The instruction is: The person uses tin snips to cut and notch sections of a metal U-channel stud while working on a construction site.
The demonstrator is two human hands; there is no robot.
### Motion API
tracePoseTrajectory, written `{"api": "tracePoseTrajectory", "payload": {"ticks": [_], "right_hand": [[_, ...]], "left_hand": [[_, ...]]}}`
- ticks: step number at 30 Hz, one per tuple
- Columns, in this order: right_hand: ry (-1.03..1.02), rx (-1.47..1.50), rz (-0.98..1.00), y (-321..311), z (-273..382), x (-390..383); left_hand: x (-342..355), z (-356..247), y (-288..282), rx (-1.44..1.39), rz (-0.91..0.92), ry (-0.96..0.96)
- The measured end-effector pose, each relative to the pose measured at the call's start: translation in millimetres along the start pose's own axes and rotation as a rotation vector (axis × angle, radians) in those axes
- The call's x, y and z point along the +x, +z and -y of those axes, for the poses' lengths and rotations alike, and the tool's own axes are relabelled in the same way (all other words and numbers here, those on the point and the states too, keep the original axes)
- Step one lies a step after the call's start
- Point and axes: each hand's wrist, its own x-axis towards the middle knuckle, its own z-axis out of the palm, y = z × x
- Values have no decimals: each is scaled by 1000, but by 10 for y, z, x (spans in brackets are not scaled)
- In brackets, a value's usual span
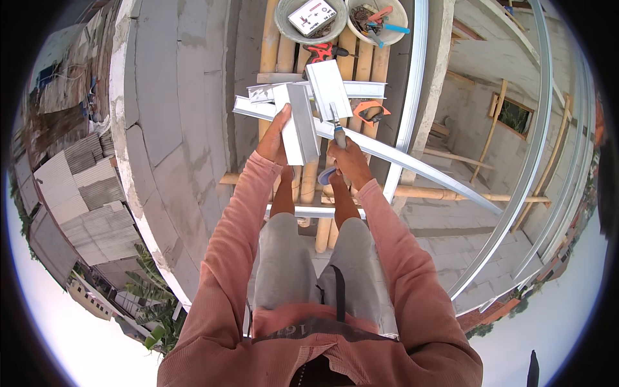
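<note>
Here's the left hand (275, 138), fingers closed on the long edge of a bent metal piece (295, 126), pale on one face and grey on the other, held out above the bamboo poles (380, 68). Over on the other side, the right hand (349, 160) is wrapped round the grey handle of a slim tool (339, 134), its tip overlapping the lower part of a white panel (328, 90) just right of the bent piece; whether the tip actually touches, I can't tell. Beneath all that, a short metal channel (366, 89) lies across the bamboo, and a longer metal strip (412, 162) slants off to the lower right. An orange-and-black tool (371, 113) sits right beside the panel. Farther out, a red-and-black drill (320, 52) lies below two buckets: the left bucket (279, 24) carries a white box (312, 17), the right bucket (395, 39) a jumble of hand tools (379, 22).
</note>
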Motion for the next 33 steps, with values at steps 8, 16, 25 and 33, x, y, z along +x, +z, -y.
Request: {"api": "tracePoseTrajectory", "payload": {"ticks": [8, 16, 25, 33], "right_hand": [[-139, -179, 148, -535, 1405, 2473], [-75, 162, 366, -568, 1421, 3318], [-233, 695, 396, -775, -111, 2252], [135, 961, 369, -711, -1520, 870]], "left_hand": [[1962, -592, -333, 302, -113, 114], [3492, -1046, -1024, 981, 459, 593], [3967, -1046, -699, 393, 86, 74], [4167, -915, -546, 827, -80, 320]]}}
